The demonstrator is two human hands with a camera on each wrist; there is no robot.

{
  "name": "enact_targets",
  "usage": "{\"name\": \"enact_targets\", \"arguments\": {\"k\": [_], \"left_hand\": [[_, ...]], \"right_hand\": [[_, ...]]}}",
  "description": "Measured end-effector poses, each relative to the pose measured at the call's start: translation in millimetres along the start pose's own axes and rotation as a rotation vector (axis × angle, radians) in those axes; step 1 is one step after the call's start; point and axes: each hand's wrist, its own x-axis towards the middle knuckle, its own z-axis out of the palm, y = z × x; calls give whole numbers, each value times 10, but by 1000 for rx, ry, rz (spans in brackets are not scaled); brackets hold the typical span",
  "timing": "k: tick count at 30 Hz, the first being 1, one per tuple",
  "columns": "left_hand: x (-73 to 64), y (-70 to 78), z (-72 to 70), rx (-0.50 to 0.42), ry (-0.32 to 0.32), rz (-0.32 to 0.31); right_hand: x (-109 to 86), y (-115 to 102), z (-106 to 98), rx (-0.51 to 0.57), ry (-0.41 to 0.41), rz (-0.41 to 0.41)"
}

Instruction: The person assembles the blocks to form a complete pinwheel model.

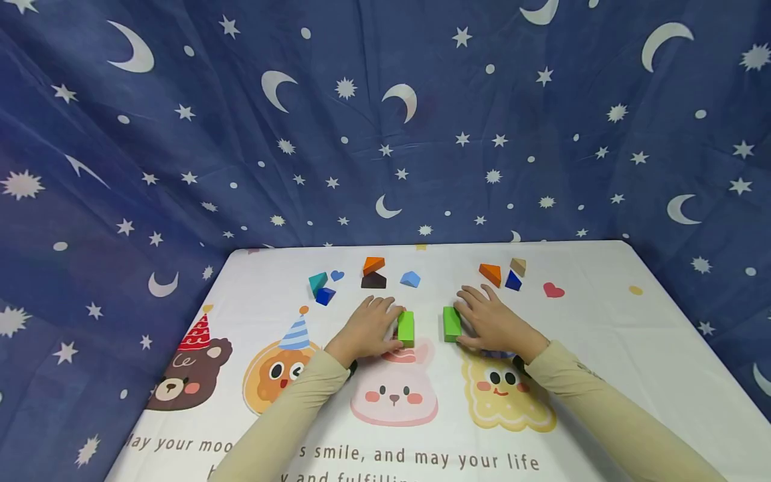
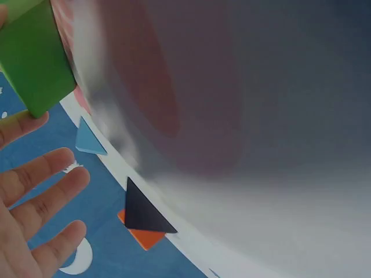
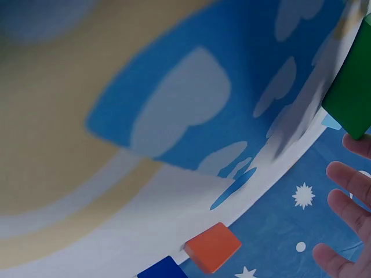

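Near the middle of the table, my left hand (image 1: 367, 328) pinches a green block (image 1: 406, 329) between thumb and index finger. The left wrist view shows that block's broad side (image 2: 36, 63), while the other fingers (image 2: 55, 200) spread apart from it. Opposite, my right hand (image 1: 492, 321) pinches a second green block (image 1: 452, 325) by its ends in the same manner. In the right wrist view this green block (image 3: 352, 81) is cut off by the frame edge. A narrow gap separates the two blocks, which stand roughly parallel.
Behind the left hand lie a teal block (image 1: 318, 284), a blue block (image 1: 325, 296), an orange block (image 1: 373, 265), a dark brown triangle (image 1: 373, 280) and a light blue block (image 1: 411, 279). Behind the right hand are orange (image 1: 490, 274), dark blue (image 1: 513, 280) and tan (image 1: 518, 266) blocks.
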Motion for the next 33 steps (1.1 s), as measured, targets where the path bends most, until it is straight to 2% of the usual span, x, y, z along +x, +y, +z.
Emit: {"name": "enact_targets", "arguments": {"k": [8, 14, 18, 27, 33], "left_hand": [[-40, 120, -15, -26, 0, 23], [-85, 220, -44, -5, -21, 47], [-95, 278, -61, -22, -29, 54], [-67, 368, -50, -51, -33, 55], [-49, 406, -45, -61, -46, 40]], "right_hand": [[88, 3, 16, 12, -8, 5], [157, 22, 26, 46, -26, 5], [213, 20, 22, 64, -45, 6], [275, -12, -5, 104, -75, 5], [293, -44, -8, 110, -66, -7]]}}
